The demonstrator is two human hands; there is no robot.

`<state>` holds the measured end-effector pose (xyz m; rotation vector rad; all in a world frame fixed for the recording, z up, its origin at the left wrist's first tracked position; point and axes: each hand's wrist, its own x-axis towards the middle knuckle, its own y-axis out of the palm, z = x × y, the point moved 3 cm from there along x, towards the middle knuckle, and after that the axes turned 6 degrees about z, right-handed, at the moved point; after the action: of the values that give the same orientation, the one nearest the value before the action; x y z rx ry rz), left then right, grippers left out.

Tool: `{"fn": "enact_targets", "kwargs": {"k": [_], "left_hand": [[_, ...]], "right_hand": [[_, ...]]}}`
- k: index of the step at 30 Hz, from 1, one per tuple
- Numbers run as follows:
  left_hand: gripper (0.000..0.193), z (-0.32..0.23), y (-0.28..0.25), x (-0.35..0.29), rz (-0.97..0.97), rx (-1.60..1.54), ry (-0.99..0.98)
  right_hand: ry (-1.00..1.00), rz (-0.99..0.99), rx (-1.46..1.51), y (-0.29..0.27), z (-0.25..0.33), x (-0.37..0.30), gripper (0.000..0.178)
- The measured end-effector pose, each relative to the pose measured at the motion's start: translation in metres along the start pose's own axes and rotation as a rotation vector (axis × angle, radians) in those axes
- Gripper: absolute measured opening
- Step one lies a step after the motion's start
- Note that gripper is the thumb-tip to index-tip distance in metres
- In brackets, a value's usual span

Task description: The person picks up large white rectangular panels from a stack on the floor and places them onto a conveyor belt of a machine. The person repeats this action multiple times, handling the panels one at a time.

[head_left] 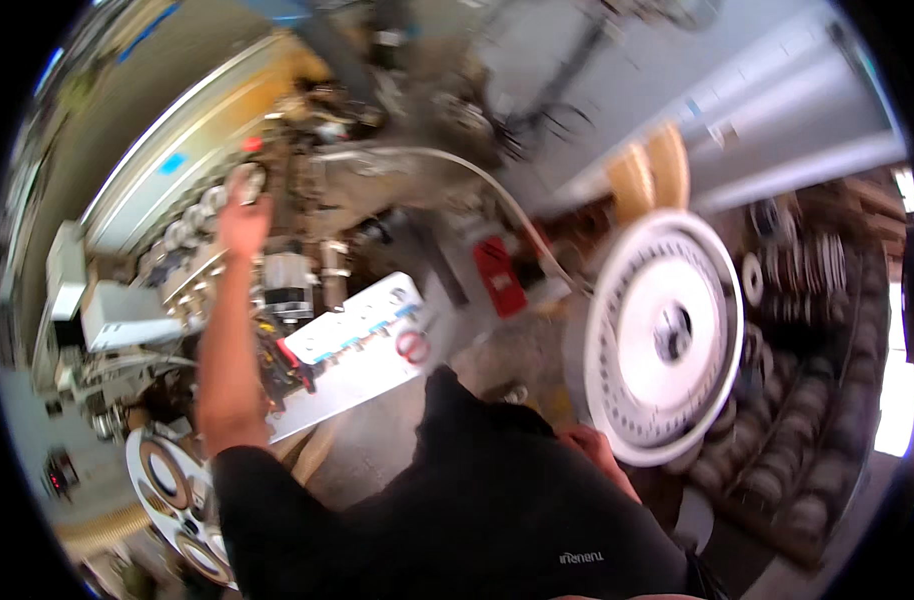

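My left arm stretches forward to a shelf on the left. At its end my left hand (243,225) closes its fingers round a small round metal piece (253,181), blurred by motion. Beside it a row of similar round metal pieces (195,214) lines the shelf. My right hand (595,449) is low by my right side, close to the lower rim of a big white wheel-shaped disc (667,340) with a ring of small slots and a central hole. Its fingers are partly hidden and smeared, and whether it touches the disc is unclear.
A white panel (362,325) with blue-marked fittings stands ahead, with a red box (499,277) beyond it. A pale hose (457,160) arches over the clutter. Racks of stacked discs (797,450) fill the right. A white plate with round rings (172,480) is at lower left.
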<state>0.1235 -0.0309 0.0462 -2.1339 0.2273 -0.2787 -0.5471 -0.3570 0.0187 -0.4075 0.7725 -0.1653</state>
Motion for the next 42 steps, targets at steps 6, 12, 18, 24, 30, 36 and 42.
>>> {"fn": "enact_targets", "kwargs": {"k": [6, 12, 18, 24, 30, 36, 42], "left_hand": [[0.048, -0.097, 0.021, -0.112, -0.207, -0.101, 0.390], [0.018, -0.335, 0.191, -0.418, 0.696, -0.964, 0.328], [0.030, -0.578, 0.266, -0.687, 1.893, -0.820, 0.351], [0.035, -0.698, 0.303, -0.777, 2.168, -0.430, 0.632], [0.033, -0.773, 0.378, -0.833, 2.210, -0.243, 0.623], [0.033, -0.875, 0.491, -0.884, 2.227, -0.252, 0.677], [0.040, -1.039, 0.600, -0.892, 1.790, 0.223, 1.643]], "right_hand": [[0.114, 0.050, 0.182, 0.003, -0.129, -0.055, 0.041], [0.225, -0.120, 0.140, 0.053, -0.338, -0.145, 0.053], [0.371, -0.160, 0.385, 0.015, -0.498, -0.229, 0.072], [0.398, -0.153, 0.528, -0.011, -0.568, -0.308, 0.075], [0.362, -0.166, 0.591, -0.017, -0.669, -0.312, 0.066], [0.372, -0.314, 0.879, -0.075, -0.752, -0.374, 0.054], [0.573, -0.524, 1.130, -0.184, -0.822, -0.454, 0.043]]}}
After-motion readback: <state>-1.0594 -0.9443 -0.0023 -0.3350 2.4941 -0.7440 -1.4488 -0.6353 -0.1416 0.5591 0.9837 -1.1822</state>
